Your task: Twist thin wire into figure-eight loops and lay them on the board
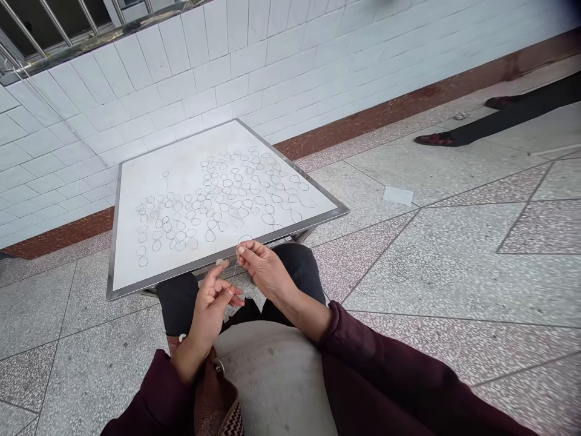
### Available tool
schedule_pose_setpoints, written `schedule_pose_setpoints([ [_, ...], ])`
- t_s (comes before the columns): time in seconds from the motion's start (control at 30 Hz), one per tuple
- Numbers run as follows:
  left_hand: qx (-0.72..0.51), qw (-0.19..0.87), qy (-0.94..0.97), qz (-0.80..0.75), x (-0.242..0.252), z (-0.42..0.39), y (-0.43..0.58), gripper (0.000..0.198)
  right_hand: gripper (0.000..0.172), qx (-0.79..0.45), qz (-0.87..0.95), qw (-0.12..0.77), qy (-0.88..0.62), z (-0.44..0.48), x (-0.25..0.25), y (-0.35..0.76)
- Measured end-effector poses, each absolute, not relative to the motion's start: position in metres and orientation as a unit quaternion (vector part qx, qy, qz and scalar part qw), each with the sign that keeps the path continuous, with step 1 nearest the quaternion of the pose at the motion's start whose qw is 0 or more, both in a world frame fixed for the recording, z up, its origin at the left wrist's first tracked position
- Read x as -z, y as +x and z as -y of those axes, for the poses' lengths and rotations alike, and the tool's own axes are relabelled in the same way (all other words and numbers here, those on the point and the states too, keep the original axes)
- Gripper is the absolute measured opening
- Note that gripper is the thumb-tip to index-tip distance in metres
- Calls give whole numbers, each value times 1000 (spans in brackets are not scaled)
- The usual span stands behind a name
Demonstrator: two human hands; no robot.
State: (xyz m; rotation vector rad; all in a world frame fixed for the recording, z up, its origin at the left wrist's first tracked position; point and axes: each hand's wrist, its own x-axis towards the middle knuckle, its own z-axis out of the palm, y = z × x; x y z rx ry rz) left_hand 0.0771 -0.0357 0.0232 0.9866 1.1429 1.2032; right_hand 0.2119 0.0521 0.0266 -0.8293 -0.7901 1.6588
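My left hand (214,303) and my right hand (265,266) are over my lap, by the near edge of a white table (149,284). A thin wire or thread (235,271) runs between them, its lower part pinched between my left thumb and fingers. My right thumb and forefinger pinch its upper part, where a small loop shows just above the fingertips. A pale cover sits on one left fingertip. Many thin figure-eight loops (211,233) lie spread across the table top; their material is too fine to tell.
A grey metal edge (227,251) frames the table, which stands by a white tiled wall (213,72). To the right, a person's leg and dark red shoe (434,140) show on the speckled floor. A pale paper piece (398,195) lies there too. A barred window is at upper left.
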Motion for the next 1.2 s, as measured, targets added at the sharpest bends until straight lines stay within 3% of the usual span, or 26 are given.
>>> schedule_pose_setpoints([
  [0.2, -413, 632, 390, -528, -1, 51, 60, 62, 31, -661, 357, 551, -363, -63, -27, 225],
  [0.4, -551, 485, 402, -548, -21, 33, 56, 53, 25, -656, 466, 480, -350, -44, -30, 215],
  [0.7, -628, 505, 334, -489, -32, 18, 74, 42, 25, -681, 524, 423, -288, -33, -19, 203],
  [1.2, -621, 528, 294, -500, -30, 23, 72, 39, 31, -734, 492, 385, -267, -42, -18, 210],
])
